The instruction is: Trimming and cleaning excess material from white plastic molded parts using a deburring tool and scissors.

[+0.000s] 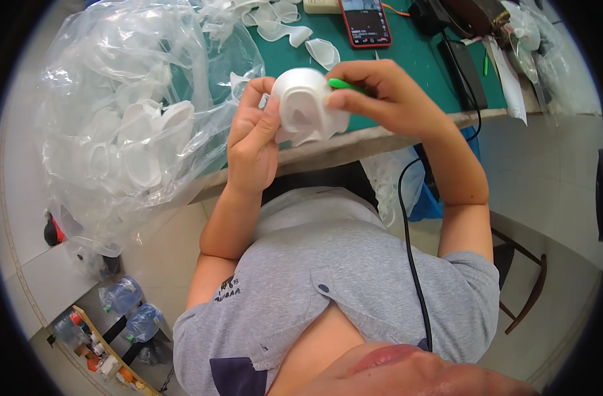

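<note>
Above the table's front edge, my left hand (250, 142) is closed on the left side of a whitish, translucent, cup-shaped soft part (301, 82), which looks like silicone. An oval opening in the part faces up toward me. My right hand (387, 99) is closed round a slim tool with a bright green handle (343, 84), at the right side of the part. The tool's working end is hidden, so I cannot tell its kind. My right fingertips appear to touch the part's wall.
A large clear plastic bag (149, 125) of similar parts covers the table's left side. Loose parts (285, 32) lie on the green mat (413, 63) at the back, near a red-edged phone (365, 23). A black adapter (461, 72) and cable are at the right.
</note>
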A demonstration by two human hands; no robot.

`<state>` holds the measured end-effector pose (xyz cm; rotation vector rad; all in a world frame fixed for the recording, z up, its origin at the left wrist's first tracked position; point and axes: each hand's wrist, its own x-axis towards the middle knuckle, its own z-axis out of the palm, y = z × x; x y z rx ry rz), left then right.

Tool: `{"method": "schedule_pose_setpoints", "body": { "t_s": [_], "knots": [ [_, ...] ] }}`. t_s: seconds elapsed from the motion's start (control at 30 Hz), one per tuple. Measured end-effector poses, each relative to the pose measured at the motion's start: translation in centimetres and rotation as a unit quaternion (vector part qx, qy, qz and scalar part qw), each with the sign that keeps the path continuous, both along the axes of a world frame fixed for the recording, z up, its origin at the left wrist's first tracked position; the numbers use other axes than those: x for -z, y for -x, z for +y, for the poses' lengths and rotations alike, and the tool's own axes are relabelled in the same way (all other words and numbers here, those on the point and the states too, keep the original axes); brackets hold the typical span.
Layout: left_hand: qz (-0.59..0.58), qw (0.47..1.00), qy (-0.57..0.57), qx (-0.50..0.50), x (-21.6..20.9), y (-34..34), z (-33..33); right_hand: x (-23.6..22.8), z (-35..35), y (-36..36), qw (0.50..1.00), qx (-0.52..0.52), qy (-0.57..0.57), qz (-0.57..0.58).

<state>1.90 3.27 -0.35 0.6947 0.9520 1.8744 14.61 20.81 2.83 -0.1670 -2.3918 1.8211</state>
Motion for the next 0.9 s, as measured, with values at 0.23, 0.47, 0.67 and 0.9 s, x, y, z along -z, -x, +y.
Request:
{"method": "schedule_pose_setpoints", "body": {
  "t_s": [0.23, 0.47, 0.67, 0.9],
  "knots": [
    [0.075, 0.992, 0.092, -0.047, 0.5, 0.8, -0.2, 0.3, -0.9, 1.1, 0.964, 0.067, -0.239, 0.098],
    [-0.072, 0.985, -0.056, -0.147, -0.3, 2.7, -0.1, 2.5, 1.4, 0.0, 0.977, 0.182, 0.014, 0.107],
    [-0.246, 0.948, -0.137, -0.149, 0.1, 4.9, -0.6, 3.8, 3.6, 0.0, 0.966, 0.245, 0.073, -0.033],
    [-0.279, 0.943, -0.14, -0.111, 0.4, 4.4, -0.7, 2.9, 2.6, 1.6, 0.975, 0.222, 0.007, 0.009]
  ]
}}
